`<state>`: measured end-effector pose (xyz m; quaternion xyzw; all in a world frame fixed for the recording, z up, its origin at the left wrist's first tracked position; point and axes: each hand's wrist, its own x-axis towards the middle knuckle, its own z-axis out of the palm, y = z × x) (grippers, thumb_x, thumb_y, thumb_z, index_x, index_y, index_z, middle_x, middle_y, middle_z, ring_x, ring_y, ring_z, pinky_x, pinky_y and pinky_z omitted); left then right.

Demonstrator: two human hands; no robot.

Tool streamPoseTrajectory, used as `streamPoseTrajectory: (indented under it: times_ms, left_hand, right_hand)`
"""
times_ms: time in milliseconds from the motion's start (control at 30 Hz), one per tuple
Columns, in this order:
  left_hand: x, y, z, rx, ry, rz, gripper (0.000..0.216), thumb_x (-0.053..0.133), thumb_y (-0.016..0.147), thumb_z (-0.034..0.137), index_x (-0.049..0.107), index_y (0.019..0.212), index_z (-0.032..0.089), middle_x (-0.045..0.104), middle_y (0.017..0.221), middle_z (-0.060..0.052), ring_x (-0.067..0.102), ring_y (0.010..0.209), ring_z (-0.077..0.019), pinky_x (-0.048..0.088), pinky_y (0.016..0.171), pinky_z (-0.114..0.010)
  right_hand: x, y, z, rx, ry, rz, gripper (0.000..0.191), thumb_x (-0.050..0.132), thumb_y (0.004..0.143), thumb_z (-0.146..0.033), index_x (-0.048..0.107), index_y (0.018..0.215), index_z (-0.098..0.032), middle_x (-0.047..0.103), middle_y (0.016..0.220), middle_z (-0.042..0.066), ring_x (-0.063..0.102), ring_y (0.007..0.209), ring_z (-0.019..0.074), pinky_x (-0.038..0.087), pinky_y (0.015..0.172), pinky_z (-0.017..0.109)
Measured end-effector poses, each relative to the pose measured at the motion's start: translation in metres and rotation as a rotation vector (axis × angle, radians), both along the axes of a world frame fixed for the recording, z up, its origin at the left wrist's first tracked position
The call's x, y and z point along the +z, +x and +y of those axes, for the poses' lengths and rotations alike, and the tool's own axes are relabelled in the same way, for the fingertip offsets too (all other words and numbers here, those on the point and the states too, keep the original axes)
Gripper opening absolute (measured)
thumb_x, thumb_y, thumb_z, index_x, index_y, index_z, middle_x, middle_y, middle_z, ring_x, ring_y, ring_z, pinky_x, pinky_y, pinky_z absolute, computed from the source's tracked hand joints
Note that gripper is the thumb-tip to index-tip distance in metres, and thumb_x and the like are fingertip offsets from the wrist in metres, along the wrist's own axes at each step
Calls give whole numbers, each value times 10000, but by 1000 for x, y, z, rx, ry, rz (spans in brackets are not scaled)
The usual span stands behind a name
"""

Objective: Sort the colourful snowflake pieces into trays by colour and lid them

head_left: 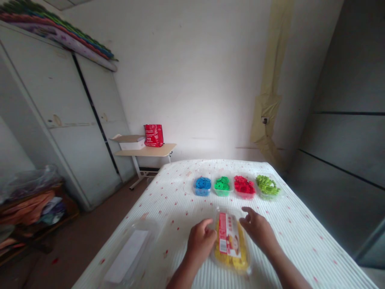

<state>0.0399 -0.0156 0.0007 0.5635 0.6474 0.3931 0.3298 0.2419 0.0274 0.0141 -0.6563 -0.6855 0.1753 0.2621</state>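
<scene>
In front of me on the table lies a clear plastic box [243,257] holding yellow pieces, with a red and white label [228,235] across its lid. At the box's left edge is my left hand [201,240], its fingers curled and its thumb against the rim. My right hand [259,228] is by the box's upper right corner, thumb and forefinger apart; whether they touch the lid I cannot tell. Farther back stand tubs of blue pieces [203,184], green pieces [222,184], red pieces [244,186] and light green pieces [267,186] in a row.
A clear plastic lid [148,225] with a white label [128,257] lies at the table's left. The table wears a white ribbed cover [180,188] with red specks. Beyond it, a small desk [159,150] bears a red bag [153,135] and a white box [132,143].
</scene>
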Motion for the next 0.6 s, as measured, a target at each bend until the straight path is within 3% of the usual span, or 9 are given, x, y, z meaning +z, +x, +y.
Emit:
streamPoseTrajectory:
  times_ms: [133, 233, 367, 467, 600]
  left_hand:
    - [4, -1, 14, -13, -97, -334, 495, 582, 613, 272, 620, 1085, 132, 663, 767, -35, 588, 696, -179, 402, 588, -251]
    - [10, 2, 27, -12, -38, -392, 324, 562, 663, 364, 661, 897, 163, 658, 802, -35, 574, 732, -171, 386, 585, -242]
    - [2, 11, 45, 23, 56, -403, 274, 523, 696, 416, 493, 546, 188, 477, 532, 38, 450, 553, -117, 312, 517, -228]
    - [-9, 18, 53, 62, 94, -445, 317, 539, 668, 419, 370, 503, 208, 346, 475, 73, 349, 485, -91, 265, 491, -227]
    - [-17, 21, 57, 79, 119, -466, 334, 550, 651, 429, 339, 508, 213, 315, 473, 82, 322, 474, -83, 253, 488, -225]
  right_hand:
    - [-11, 3, 10, 14, -163, 440, 364, 525, 693, -293, 564, 1024, -144, 582, 609, -18, 516, 440, 112, 355, 450, 240]
    - [-12, 1, 12, -9, -264, 673, 404, 565, 648, -363, 546, 991, -150, 511, 521, -59, 401, 336, 82, 256, 359, 225]
    - [-11, -4, 9, -31, -241, 752, 365, 552, 650, -480, 560, 827, -161, 429, 436, -82, 355, 326, 72, 223, 356, 214]
    - [-11, -7, 8, -36, -237, 763, 310, 526, 653, -491, 505, 641, -182, 373, 386, -86, 346, 336, 70, 226, 372, 213]
    - [-8, -9, 6, -63, -259, 787, 293, 530, 635, -471, 443, 564, -200, 375, 387, -82, 339, 348, 65, 221, 387, 218]
